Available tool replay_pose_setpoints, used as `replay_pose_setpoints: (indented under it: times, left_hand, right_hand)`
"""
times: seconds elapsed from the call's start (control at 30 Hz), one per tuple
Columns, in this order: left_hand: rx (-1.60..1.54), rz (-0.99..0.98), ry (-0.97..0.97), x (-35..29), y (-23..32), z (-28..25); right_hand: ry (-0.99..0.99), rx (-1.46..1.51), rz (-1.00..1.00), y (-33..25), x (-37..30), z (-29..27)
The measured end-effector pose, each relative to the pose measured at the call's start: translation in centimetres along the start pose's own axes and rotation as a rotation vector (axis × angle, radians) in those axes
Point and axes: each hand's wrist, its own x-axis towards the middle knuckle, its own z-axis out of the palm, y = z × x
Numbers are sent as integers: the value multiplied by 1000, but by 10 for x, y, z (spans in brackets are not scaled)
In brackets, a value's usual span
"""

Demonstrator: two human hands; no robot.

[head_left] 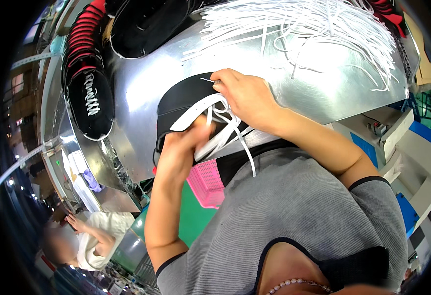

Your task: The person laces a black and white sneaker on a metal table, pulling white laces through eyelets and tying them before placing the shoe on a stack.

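A black shoe upper (185,95) with a white lace strip (195,112) lies at the near edge of the metal table. Loose white laces (235,129) loop from it and hang over the edge toward me. At its far end, my right hand (247,96) is closed, thumb and forefinger pinching something thin whose pale tip (206,79) points left; its kind is too small to make out. On the near left side, my left hand (183,147) is at the upper's opening. Motion smears its fingers, so their grip is unclear.
A large bundle of white laces (313,24) spreads over the table's far right. Nested black and red shoe uppers (85,49) line the left edge; another black upper (146,27) lies far left. Below the table is a pink basket (206,184). Another person (97,236) sits at lower left.
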Motion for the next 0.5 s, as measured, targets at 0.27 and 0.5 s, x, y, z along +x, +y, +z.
replay_pose_setpoints:
  times: [0.27,0.5]
  left_hand:
    - [84,837,397,-109,39,-30]
    - [1001,752,452,-21,-32,27]
  right_hand:
    - [0,-30,77,0,5,-2]
    - [6,414,184,0,8,-21]
